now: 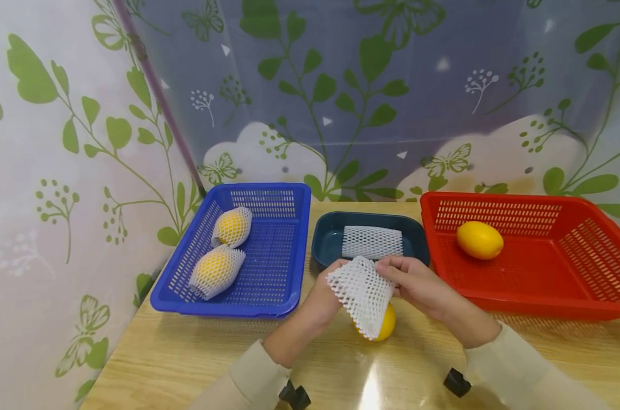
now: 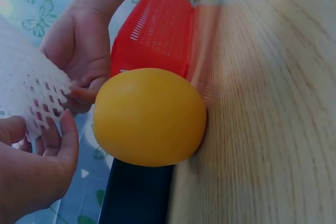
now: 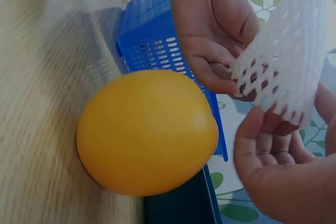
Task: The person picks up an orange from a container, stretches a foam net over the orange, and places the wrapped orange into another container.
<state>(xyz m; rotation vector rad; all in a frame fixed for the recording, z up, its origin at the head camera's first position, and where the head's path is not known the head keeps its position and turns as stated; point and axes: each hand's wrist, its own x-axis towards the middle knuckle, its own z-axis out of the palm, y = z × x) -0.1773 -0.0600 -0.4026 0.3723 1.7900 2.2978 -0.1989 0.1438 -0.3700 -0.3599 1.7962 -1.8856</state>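
Observation:
A white foam net sleeve (image 1: 363, 293) is held between both hands above the table. The left hand (image 1: 324, 296) grips one side of its rim, and the right hand (image 1: 415, 282) pinches the other side with thumb and fingers. Under and behind the net, a yellow fruit (image 1: 387, 323) rests on the wooden table, partly covered from the head view. In the left wrist view the fruit (image 2: 149, 118) stands bare beside the net's edge (image 2: 50, 100); the right wrist view also shows the fruit (image 3: 147, 132) outside the net (image 3: 283, 61).
At left, a blue basket (image 1: 274, 310) holds two net-wrapped yellow fruits (image 1: 233, 226). A dark green tray (image 1: 330, 228) with flat white nets (image 1: 372, 242) stands behind the hands. The red basket (image 1: 535, 304) at right holds one bare yellow fruit (image 1: 480, 240).

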